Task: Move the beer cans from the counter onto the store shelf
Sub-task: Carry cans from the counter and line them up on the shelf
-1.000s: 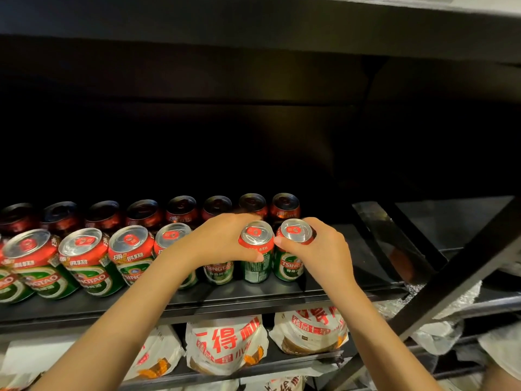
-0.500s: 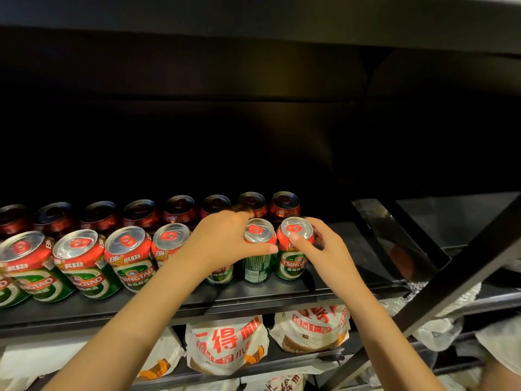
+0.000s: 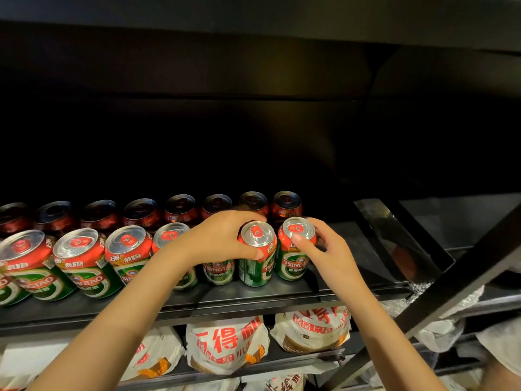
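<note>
I had both hands up at the store shelf (image 3: pixel 253 299), each on 1 beer can at the right end of the front row. My left hand (image 3: pixel 222 235) was curled over the shoulder of the second can from the right (image 3: pixel 258 253), thumb pressed on its near side and fingers wrapped round the back, so the can was truly gripped and not merely touched. My right hand (image 3: pixel 324 246) pinched the last can (image 3: pixel 294 249), thumb on the near rim and fingers round the far side; its fingers looked a little looser than the left hand's.

Both cans stood upright on the shelf, touching each other, and the left one sat close against its neighbour. I judged that I held them near the top because the row was tight and the sides offered no room for fingers. Placing them at the open end made sense, since the front row (image 3: pixel 84 258) was already filled to the left and a back row (image 3: pixel 180 207) of 8 visible cans stood behind in shadow.

The last can's label faced me; the other showed green side with part of the label, which suggested a turn was wanted. Below, white bags (image 3: pixel 225 345) with red print lay on the lower shelf. The counter was out of view.
</note>
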